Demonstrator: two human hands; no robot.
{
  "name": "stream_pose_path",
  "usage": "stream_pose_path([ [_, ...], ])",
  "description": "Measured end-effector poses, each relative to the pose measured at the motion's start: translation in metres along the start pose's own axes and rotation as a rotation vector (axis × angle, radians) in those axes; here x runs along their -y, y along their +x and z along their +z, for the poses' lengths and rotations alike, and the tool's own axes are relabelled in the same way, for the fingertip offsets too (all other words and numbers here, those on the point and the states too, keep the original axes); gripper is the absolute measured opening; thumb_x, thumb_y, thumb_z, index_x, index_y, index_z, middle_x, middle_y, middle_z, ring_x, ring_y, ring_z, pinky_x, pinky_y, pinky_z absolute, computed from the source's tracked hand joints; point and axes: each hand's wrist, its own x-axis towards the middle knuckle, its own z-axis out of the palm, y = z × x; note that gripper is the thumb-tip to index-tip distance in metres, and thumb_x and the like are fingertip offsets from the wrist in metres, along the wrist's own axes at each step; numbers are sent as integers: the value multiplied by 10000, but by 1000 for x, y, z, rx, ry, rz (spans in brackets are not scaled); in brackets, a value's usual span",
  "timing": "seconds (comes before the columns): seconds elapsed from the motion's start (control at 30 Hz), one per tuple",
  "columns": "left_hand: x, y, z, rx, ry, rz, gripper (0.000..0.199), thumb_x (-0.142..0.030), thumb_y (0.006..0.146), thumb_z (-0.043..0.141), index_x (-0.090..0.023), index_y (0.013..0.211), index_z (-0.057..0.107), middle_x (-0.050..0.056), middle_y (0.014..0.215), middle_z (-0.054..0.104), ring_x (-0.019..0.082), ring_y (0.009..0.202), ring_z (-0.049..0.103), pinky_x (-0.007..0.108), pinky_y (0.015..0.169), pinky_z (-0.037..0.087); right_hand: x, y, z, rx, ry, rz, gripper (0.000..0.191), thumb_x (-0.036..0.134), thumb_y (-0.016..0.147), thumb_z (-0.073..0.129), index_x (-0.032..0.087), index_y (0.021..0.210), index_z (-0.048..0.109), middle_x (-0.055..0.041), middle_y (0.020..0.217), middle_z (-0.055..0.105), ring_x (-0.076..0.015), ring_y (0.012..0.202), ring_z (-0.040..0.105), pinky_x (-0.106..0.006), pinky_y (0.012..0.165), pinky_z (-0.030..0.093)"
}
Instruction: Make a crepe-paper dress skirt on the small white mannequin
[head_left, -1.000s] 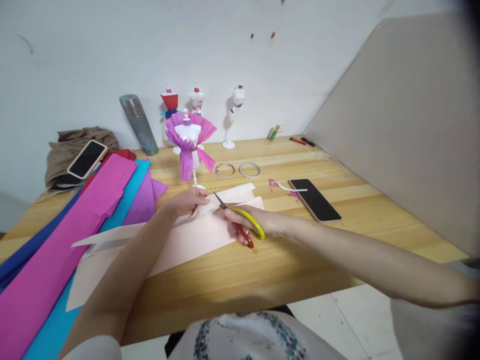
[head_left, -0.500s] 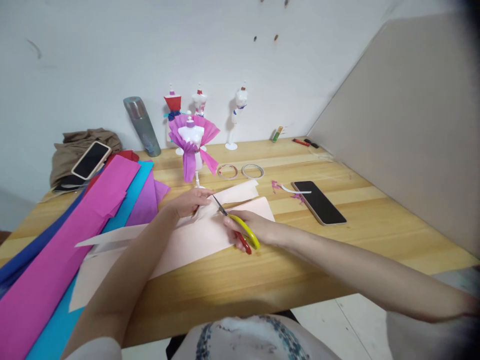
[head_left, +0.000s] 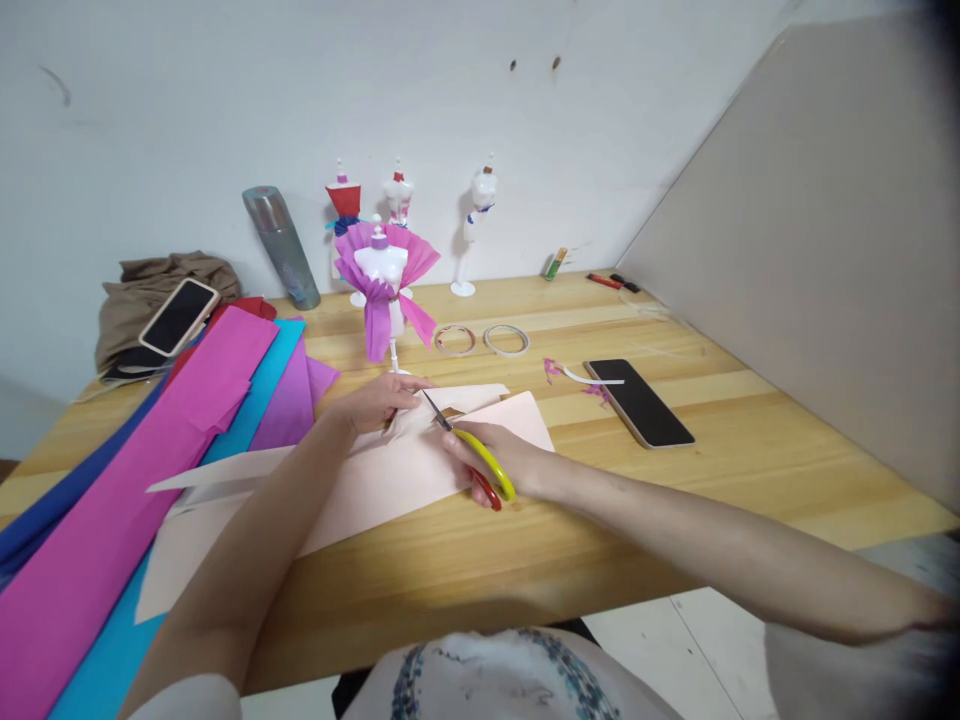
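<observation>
My right hand (head_left: 495, 462) is closed around scissors (head_left: 486, 462) with one yellow and one red handle. Their blades point up and left at a pale pink sheet of crepe paper (head_left: 405, 480) lying across the table. My left hand (head_left: 380, 402) pinches the sheet's far edge just left of the blade tips. A strip of the paper is partly parted from the rest, to the right of the blades. Just beyond my left hand stands a small white dress form (head_left: 381, 265) wrapped in purple and pink paper.
Pink (head_left: 150, 480) and blue paper lie at left, beside a phone (head_left: 178, 317) on brown cloth (head_left: 127, 310). A bottle (head_left: 281, 245) and more dress forms (head_left: 463, 240) stand by the wall. Two tape rolls (head_left: 506, 340) and a black phone (head_left: 641, 403) lie on the right.
The partly cut strip right of the blades has sunk lower toward the sheet. Both hands stay in nearly the same place, and the view has shifted slightly.
</observation>
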Motion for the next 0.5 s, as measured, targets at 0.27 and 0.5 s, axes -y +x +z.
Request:
stream_pose_path([
  [0.27,4,1,-2,-24,2,-7,497,-224,662,804,-121,1142,722,98,997,765,173,859,704,252,763,519,-6,4,1,12,16,29,411,619,879,571,227,877,445,33,459,539,-152,387,543,-233,346,422],
  [0.5,4,0,-4,-58,23,-3,551,-200,693,782,-78,1222,690,52,780,718,151,752,670,216,652,475,-7,9,3,-17,-33,-2,360,564,898,566,218,919,467,43,496,527,-152,394,554,-236,330,431],
])
